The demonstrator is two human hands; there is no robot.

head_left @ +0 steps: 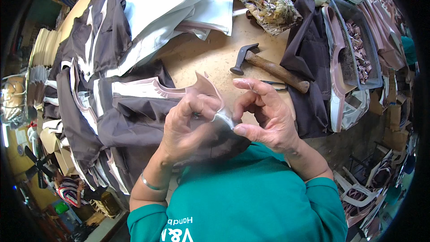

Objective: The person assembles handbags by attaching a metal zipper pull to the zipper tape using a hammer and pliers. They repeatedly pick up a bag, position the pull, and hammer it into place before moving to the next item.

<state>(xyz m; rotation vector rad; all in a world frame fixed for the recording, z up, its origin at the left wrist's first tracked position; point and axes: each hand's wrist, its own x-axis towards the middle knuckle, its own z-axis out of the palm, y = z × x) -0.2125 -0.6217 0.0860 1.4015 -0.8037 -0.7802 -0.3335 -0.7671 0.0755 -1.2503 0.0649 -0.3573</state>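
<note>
Between my hands is a bag piece of dark brown fabric with pink leather trim [207, 85] and a white edge [224, 117]. My left hand [188, 123], slightly blurred, is closed on the trim, fingers curled over it. My right hand [271, 118] bends its thumb and fingers together at the white edge, the thumb tip against it. Whether anything small is between those right fingertips is hidden. Beyond my hands lies a hammer [273, 68] with a wooden handle and dark metal head. A thin dark tool [277, 85] lies partly behind my right hand.
Brown fabric pieces with pink trim [134, 116] cover the table's left side. White sheets [156, 22] lie at the back, beside a clear bag of scraps [268, 9]. A plastic basket [374, 74] of small pink pieces stands at right. Another person [71, 188] is far left.
</note>
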